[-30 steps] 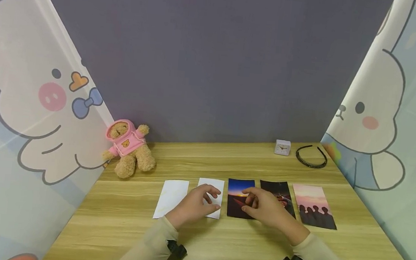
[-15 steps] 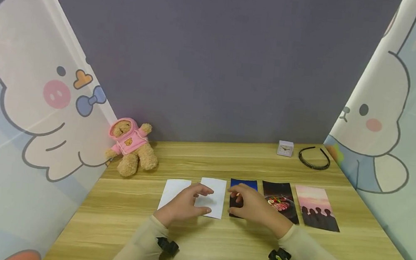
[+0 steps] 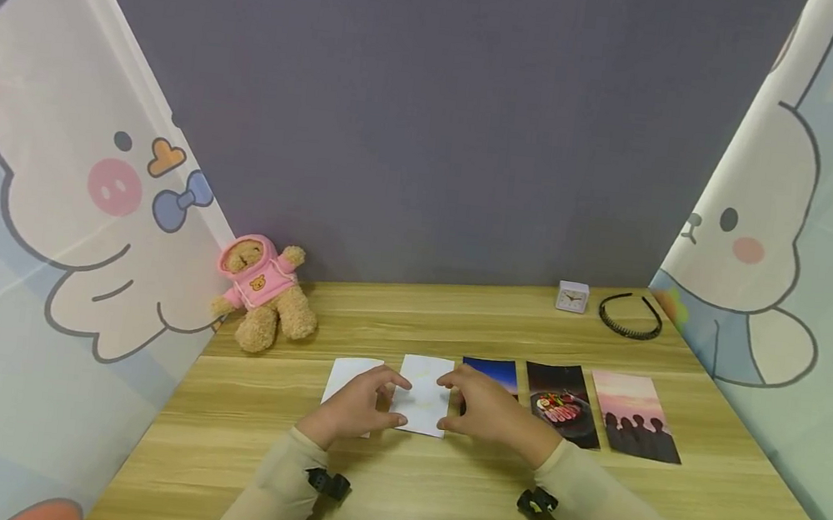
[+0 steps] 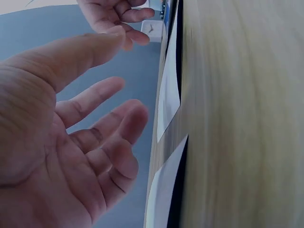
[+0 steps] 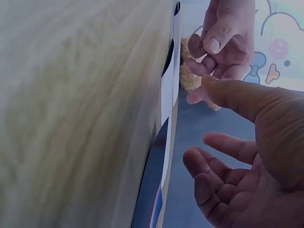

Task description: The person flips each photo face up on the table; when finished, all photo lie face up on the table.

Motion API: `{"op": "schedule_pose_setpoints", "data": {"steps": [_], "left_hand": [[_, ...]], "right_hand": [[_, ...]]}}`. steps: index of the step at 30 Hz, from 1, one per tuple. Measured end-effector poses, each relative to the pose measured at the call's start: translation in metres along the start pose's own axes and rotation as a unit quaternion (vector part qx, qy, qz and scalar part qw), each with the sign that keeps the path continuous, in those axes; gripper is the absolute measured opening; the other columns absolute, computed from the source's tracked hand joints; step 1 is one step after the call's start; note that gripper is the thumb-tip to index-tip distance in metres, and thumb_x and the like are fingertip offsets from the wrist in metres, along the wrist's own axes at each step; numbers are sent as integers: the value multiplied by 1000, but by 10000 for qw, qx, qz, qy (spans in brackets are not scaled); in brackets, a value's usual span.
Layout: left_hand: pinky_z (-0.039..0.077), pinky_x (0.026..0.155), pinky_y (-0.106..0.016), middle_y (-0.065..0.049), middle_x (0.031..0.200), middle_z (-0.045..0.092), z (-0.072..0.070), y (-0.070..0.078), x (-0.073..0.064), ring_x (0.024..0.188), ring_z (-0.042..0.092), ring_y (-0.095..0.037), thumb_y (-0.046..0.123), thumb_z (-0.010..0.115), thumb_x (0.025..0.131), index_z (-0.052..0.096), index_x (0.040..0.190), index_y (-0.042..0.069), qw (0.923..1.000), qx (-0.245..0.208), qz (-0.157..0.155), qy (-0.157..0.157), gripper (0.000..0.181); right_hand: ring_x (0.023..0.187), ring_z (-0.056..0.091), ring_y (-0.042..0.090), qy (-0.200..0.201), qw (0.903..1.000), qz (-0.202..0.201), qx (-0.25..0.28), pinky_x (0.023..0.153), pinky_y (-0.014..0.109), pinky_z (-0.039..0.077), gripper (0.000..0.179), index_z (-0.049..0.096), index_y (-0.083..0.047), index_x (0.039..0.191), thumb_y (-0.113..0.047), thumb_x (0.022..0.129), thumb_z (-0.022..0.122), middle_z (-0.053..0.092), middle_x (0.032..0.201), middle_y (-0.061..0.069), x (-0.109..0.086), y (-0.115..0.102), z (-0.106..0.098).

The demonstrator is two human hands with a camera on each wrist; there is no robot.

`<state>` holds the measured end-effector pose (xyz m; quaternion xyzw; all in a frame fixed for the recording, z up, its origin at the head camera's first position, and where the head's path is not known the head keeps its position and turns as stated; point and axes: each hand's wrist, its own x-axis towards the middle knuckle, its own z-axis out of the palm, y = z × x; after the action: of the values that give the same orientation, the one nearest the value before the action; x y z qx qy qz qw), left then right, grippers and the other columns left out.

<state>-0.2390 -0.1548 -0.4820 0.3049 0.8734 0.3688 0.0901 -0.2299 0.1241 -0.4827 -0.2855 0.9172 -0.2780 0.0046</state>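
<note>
Five cards would be a row; several picture cards lie side by side on the wooden table (image 3: 438, 505). Over the gap between two white, blank-side-up cards hovers my left hand (image 3: 356, 405), fingers loosely bent and holding nothing. The outer white card (image 3: 351, 373) is partly behind that hand; the inner white card (image 3: 424, 395) lies between both hands. My right hand (image 3: 491, 411) reaches in from the other side, thumb and fingers apart, covering much of a blue sunset photo (image 3: 492, 371). In the left wrist view the left palm (image 4: 52, 175) stands above the cards.
Right of the hands lie a photo of a meat dish (image 3: 559, 408) and a pink-sky photo (image 3: 632, 406) with dark silhouettes. Behind stand a teddy bear (image 3: 266, 292) in a pink hoodie, a small white clock (image 3: 572, 297) and a black headband (image 3: 631, 318). A grey wall (image 3: 429, 127) closes the back.
Both hands have shifted left, the right one from the sunset photo toward the inner white card. The meat dish photo has come into fuller view. The cards stay in place.
</note>
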Motion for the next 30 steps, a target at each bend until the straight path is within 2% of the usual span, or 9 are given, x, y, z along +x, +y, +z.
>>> {"op": "schedule_pose_setpoints", "data": {"steps": [2,5,7,9,12,16,19,24,30], "left_hand": [[54,73,-31,-10,111,63,0,0,0,75,63,-18,28,86,91,65,134,11,9999,59,-97,-52,51],[53,62,-27,-11,123,63,1,-1,-1,60,59,-10,28,87,90,65,134,10,9996,141,-142,-176,52],[53,59,-26,-11,135,61,2,-1,-1,59,58,-8,26,88,89,66,133,9,9994,205,-130,-229,53],[54,64,-26,-8,148,55,3,-1,-1,66,61,-9,25,89,87,67,133,9,9989,363,-121,-258,53],[56,85,-32,-6,147,57,5,-2,-1,97,67,-16,25,92,84,69,131,9,9967,772,-83,-233,54],[47,109,-41,-3,142,61,7,-6,0,132,57,-25,24,94,81,71,130,9,9917,1255,-44,-274,57],[45,111,-42,-1,142,61,9,-7,0,134,56,-26,24,95,79,72,130,9,9897,1391,-87,-323,58],[45,112,-41,0,142,61,8,-1,0,135,56,-26,23,95,80,72,130,8,9873,1548,-182,-309,57],[47,109,-40,0,139,62,10,-1,1,131,58,-24,24,92,84,74,128,7,9853,1694,-129,-201,51]], "right_hand": [[90,62,15,-27,9999,-54,-129,80,38,54,65,68,-5,132,-34,80,93,64,126,11,1,-1,1],[85,57,14,-38,9995,-70,-305,77,36,52,66,70,-4,130,-36,78,95,63,115,9,2,-3,2],[82,54,13,-35,9993,-35,-379,74,33,50,66,71,-4,129,-37,77,95,61,109,6,1,-4,3],[80,52,13,-33,9993,-9,-382,72,32,48,66,71,-4,129,-37,76,95,60,109,4,1,-5,3],[90,57,13,-57,9993,13,-379,79,33,51,66,72,-6,129,-37,75,96,60,117,2,1,-6,4],[107,62,17,-206,9989,5,-412,92,38,54,69,72,-7,130,-37,74,96,59,127,1,2,-9,7],[109,62,19,-314,9986,34,-432,95,40,53,71,71,-6,131,-37,73,97,59,127,2,2,-11,10],[102,61,15,-407,9979,29,-494,92,37,54,67,73,-7,127,-36,73,98,62,122,1,3,-12,12],[98,60,13,-430,9976,0,-534,90,35,54,63,74,-7,125,-35,73,97,62,119,0,3,-14,12]]}}
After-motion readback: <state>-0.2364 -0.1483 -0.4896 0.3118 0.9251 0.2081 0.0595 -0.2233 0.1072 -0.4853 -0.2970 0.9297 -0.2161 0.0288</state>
